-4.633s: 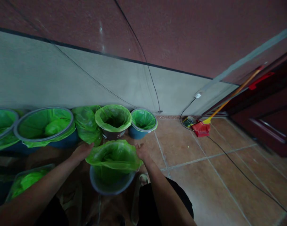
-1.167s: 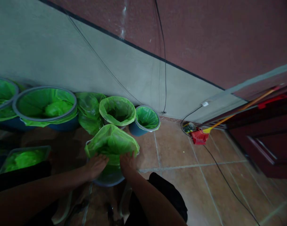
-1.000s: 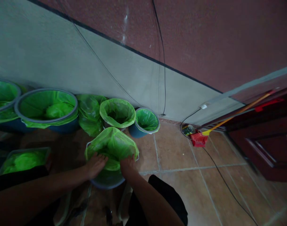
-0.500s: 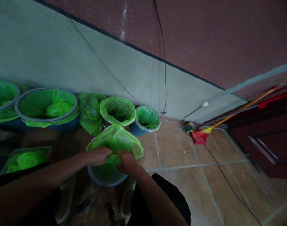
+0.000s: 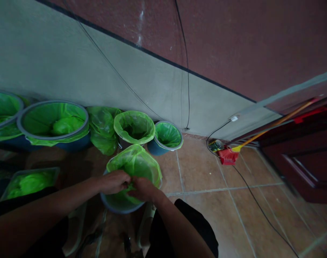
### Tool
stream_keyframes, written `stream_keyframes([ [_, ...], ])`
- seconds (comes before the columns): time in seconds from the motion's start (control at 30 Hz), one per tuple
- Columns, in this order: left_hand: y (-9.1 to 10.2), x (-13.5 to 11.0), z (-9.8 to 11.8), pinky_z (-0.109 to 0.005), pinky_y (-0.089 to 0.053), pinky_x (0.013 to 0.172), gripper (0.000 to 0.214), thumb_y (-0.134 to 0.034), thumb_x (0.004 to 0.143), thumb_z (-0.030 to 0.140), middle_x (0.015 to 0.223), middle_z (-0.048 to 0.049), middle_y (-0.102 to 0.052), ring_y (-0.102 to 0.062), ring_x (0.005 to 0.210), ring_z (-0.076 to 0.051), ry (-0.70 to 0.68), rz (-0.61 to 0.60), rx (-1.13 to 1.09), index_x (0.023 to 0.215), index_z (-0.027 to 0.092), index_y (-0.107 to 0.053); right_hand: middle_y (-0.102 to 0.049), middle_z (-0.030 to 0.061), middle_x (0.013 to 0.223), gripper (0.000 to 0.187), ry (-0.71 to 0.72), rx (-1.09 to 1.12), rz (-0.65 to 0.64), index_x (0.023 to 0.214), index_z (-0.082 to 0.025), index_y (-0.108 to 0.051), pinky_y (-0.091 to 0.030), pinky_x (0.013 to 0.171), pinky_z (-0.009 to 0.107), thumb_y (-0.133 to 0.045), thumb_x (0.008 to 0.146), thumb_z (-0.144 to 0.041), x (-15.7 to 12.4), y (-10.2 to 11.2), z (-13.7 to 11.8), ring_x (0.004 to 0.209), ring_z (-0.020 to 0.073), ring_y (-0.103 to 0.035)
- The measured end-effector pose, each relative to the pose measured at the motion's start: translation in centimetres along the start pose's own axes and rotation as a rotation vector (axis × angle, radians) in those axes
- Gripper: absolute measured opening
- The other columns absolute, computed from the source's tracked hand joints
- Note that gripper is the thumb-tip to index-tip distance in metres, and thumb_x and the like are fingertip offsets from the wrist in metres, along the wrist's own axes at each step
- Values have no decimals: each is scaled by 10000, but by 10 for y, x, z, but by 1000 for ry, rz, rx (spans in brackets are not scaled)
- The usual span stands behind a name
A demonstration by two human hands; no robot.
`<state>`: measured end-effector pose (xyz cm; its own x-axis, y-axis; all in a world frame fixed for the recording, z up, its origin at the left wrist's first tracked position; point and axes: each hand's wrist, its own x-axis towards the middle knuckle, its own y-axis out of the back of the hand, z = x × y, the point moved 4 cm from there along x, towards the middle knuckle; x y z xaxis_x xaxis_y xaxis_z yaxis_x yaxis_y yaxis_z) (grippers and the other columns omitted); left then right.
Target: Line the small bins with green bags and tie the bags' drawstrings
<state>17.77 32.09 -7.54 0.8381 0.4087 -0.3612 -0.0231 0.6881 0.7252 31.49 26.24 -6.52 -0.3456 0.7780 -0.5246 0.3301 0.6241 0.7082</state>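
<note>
A blue-grey bin (image 5: pixel 120 208) stands on the floor between my knees. A thin green garbage bag (image 5: pixel 142 161) is draped over its far rim and hangs inside. My left hand (image 5: pixel 117 182) and my right hand (image 5: pixel 144 188) meet above the near part of the bin, both closed on the bag's near edge, fingertips almost touching. My hands cover part of the bag and the bin's opening.
Along the wall stand other green-lined bins, among them a large one (image 5: pixel 53 138), a round one (image 5: pixel 135 127) and a small blue one (image 5: pixel 168 136). A plastic tub (image 5: pixel 31 182) of green bags sits at left. A red dustpan (image 5: pixel 228 156) and a cable lie right.
My hands have come closer together, drawing the bag's near edge into a bunch. The bag's left side has moved inward, showing more of the bin's left rim.
</note>
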Motion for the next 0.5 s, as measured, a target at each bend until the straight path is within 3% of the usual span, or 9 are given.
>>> stream_keyframes([
  [0.07, -4, 3, -2, -303, -474, 796, 135, -661, 848, 126, 912, -54, -781, -710, 919, -223, -38, 19, -16, 887, 209, -760, -794, 72, 983, 377, -47, -16, 82, 1177, -155, -753, -487, 668, 256, -792, 841, -320, 3, -6, -1, 839, 201, -726],
  [0.17, -5, 5, -2, -284, -481, 811, 107, -690, 849, 142, 912, -40, -783, -710, 915, -203, -74, 15, -18, 871, 219, -760, -786, 64, 865, 123, -124, -33, 136, 944, -179, -795, -482, 667, 251, -759, 834, -222, 6, -11, -4, 807, 201, -721],
  [0.2, -4, 5, -1, -279, -483, 820, 93, -697, 853, 157, 913, -36, -783, -710, 918, -197, -71, 11, -16, 870, 223, -760, -769, 48, 799, 47, -127, -35, 125, 848, -191, -789, -475, 660, 246, -750, 822, -188, 5, -10, -5, 783, 194, -712],
  [0.33, 5, 0, 3, -281, -486, 810, 55, -699, 864, 200, 912, -43, -775, -707, 908, -198, -39, -15, -3, 863, 205, -754, -688, -8, 651, 145, -44, 4, -5, 667, -197, -727, -436, 620, 224, -740, 809, -173, 2, -3, -10, 697, 158, -658],
  [0.43, 5, -2, 6, -283, -489, 790, 64, -706, 827, 159, 920, -48, -776, -707, 903, -204, -33, -42, -5, 862, 190, -750, -654, -21, 609, 173, -41, 44, -36, 650, -195, -723, -418, 603, 220, -731, 822, -179, 0, 0, -7, 653, 141, -627],
  [0.5, 3, -2, 5, -285, -496, 790, 83, -709, 809, 143, 927, -47, -779, -707, 907, -208, -31, -27, -12, 862, 195, -747, -675, -23, 646, 82, -51, 48, -3, 736, -210, -767, -425, 623, 218, -758, 817, -204, 1, -2, -6, 683, 147, -645],
])
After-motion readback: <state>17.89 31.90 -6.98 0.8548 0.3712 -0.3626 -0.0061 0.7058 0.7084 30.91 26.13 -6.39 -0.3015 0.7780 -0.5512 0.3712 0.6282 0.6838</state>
